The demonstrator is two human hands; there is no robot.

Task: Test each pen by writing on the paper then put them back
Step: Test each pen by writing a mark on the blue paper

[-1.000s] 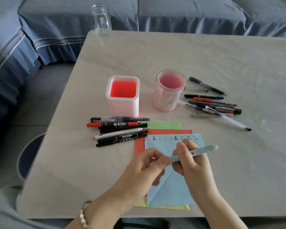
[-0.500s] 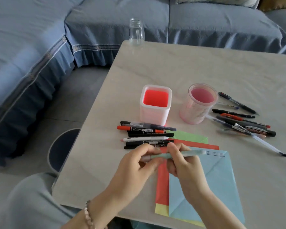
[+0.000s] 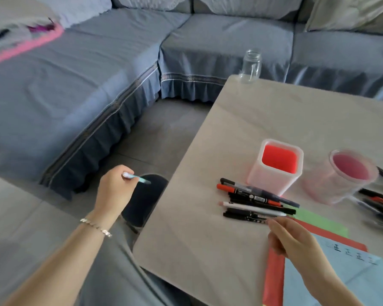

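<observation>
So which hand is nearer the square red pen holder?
Right. The right hand is by the pens beside the holder; the left hand holds a pale blue pen off the table.

L hand [image 3: 114, 191] has split from R hand [image 3: 296, 241] and swung out past the table edge. It now pinches the pale teal plastic pen [image 3: 137, 178] alone, white end at the fingers, only a short stretch showing, tip poking beyond the grip over a dark round bin [image 3: 142, 199]. R hand has let go of the pen and holds nothing that shows. Its fingertips [image 3: 273, 224] are now off the light-blue paper sheet [image 3: 341, 272], right by the heap of black, red & white markers [image 3: 252, 204]; contact unclear.
</observation>
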